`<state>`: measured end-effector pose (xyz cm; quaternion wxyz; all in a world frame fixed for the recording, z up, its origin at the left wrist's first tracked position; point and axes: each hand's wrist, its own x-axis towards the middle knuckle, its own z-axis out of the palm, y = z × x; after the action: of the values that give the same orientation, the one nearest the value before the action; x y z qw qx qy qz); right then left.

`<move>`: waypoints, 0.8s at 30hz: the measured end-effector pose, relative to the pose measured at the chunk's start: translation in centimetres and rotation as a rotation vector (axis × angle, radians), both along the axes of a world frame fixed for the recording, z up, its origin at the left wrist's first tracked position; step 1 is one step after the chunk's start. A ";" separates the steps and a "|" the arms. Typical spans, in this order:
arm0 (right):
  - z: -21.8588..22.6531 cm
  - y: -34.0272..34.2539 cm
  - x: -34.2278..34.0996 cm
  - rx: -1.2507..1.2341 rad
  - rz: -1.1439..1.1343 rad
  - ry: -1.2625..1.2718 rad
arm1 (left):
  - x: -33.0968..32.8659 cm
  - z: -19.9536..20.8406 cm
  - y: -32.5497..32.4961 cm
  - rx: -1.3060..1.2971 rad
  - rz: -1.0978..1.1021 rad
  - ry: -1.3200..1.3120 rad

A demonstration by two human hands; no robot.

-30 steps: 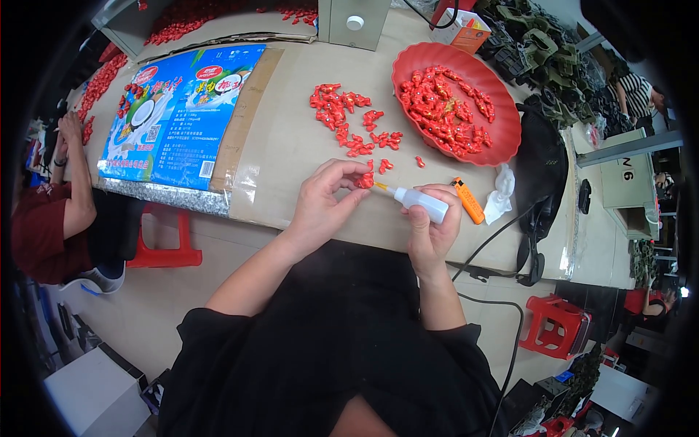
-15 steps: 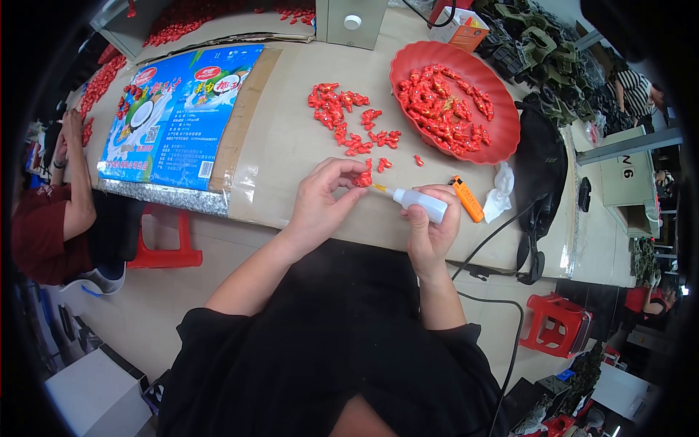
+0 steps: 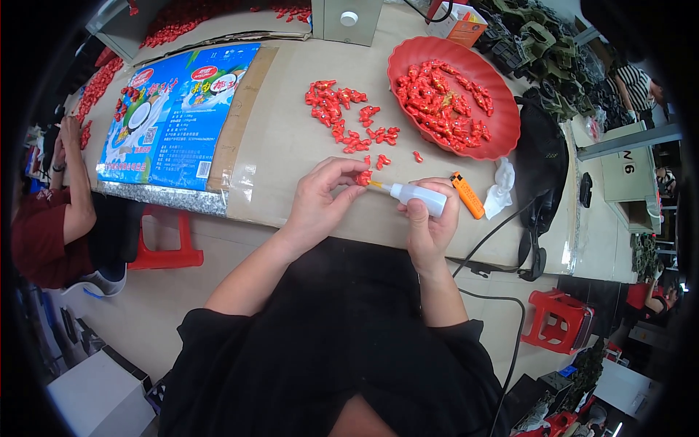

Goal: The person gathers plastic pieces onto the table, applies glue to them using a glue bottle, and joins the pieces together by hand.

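Note:
My left hand [image 3: 313, 207] pinches a small glossy red figure [image 3: 362, 178] between thumb and fingertips, above the near part of the table. Held in my right hand [image 3: 431, 229] is a white squeeze bottle [image 3: 421, 198] with a thin yellowish nozzle, tilted toward the left. The nozzle tip meets the red figure, or lies very close to it; I cannot tell which. Beyond my hands lies a loose group of similar red figures [image 3: 329, 109]. A scalloped red bowl [image 3: 502, 120] holds many more. Just right of the bottle are an orange, black-ended tool [image 3: 467, 195] and crumpled white tissue [image 3: 501, 191].
A blue printed cardboard sheet [image 3: 175, 120] covers the table's left part. At the right edge sit a black bag [image 3: 542, 164] and a black cable [image 3: 495, 234]. Dark green parts are heaped at the far right. A co-worker in a dark red shirt [image 3: 47, 233] sits at left.
The bottle has shifted slightly up and left, bringing its nozzle closer to the red figure. My left hand stays almost in place.

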<state>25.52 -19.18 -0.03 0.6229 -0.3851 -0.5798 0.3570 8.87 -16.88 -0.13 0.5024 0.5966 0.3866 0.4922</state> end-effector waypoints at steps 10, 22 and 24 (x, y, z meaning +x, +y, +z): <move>0.0 0.0 0.0 -0.016 0.006 0.015 | 0.2 -0.4 0.1 0.069 0.057 -0.009; 0.0 0.0 0.4 -0.026 0.011 -0.019 | 0.1 -0.6 0.2 0.067 0.044 -0.018; 0.0 0.0 0.4 -0.025 0.006 -0.023 | 0.1 -0.3 0.1 0.039 0.022 -0.017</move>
<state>25.95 -19.21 -0.07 0.6104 -0.3952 -0.5834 0.3619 8.95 -16.79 -0.47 0.4885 0.5978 0.3794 0.5100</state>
